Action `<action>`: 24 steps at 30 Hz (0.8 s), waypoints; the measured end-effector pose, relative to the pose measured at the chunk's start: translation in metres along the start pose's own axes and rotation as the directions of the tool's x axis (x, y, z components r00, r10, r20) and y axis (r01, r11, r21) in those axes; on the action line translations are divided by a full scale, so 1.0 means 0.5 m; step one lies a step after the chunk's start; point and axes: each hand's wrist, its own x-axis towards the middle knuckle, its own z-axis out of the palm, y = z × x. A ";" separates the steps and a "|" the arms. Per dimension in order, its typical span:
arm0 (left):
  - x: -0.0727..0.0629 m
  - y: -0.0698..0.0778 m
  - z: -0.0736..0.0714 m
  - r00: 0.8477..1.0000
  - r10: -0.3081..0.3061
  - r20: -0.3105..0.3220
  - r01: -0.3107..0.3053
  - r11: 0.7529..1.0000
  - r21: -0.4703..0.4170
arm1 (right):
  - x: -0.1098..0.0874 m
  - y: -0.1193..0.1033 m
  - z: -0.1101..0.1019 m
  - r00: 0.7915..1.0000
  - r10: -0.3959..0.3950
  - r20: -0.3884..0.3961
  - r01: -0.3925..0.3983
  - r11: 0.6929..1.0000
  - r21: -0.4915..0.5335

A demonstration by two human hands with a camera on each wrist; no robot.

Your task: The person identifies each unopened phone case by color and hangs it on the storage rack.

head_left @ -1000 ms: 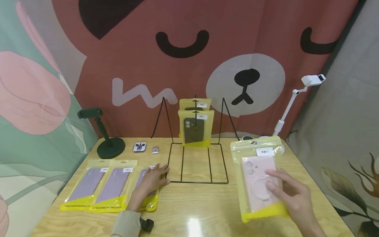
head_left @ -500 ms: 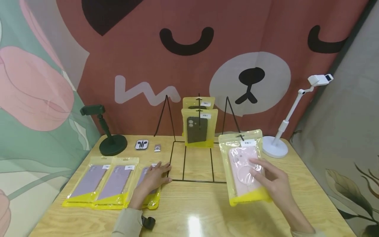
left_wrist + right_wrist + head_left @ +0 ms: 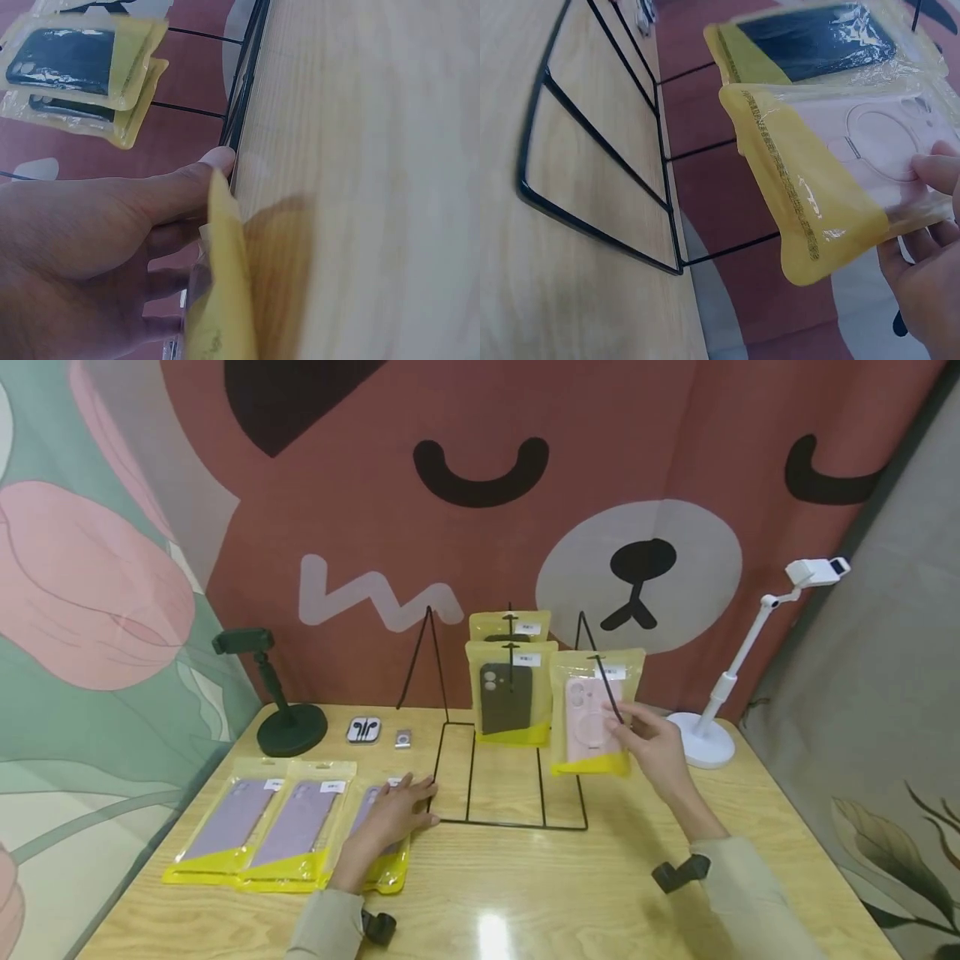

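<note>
Packet with a pink phone case [image 3: 585, 718] is pinched at its right side, thumb in front and fingers behind, by the right hand [image 3: 652, 747], held up at the right of the wire rack [image 3: 512, 825]. I see one black wire crossing its front; whether that passes through the top slot I cannot tell. Packets with dark cases [image 3: 501, 712] hang just left of it. My left wrist view shows the left hand [image 3: 397, 814] spread, thumb touching the rack's left side, over the rightmost purple-case packet [image 3: 386, 872].
</note>
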 end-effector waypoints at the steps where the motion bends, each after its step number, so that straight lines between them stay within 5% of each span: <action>1: 0.000 0.000 0.000 1.000 0.006 -0.001 -0.006 1.000 0.003 | 0.011 -0.003 0.003 1.000 -0.006 0.005 0.006 1.000 0.007; 8: -0.004 -0.003 0.001 1.000 0.020 -0.009 -0.020 1.000 0.002 | 0.061 -0.013 0.021 0.999 0.016 -0.039 -0.020 0.996 -0.087; 15: -0.005 -0.003 0.007 0.999 0.028 -0.023 -0.028 1.000 -0.005 | 0.075 0.004 0.026 0.999 0.002 -0.052 -0.004 0.999 -0.044; 24: -0.002 -0.004 0.005 1.000 0.015 -0.021 -0.015 1.000 -0.005 | -0.010 0.068 -0.010 0.992 0.031 -0.121 -0.059 0.969 -0.239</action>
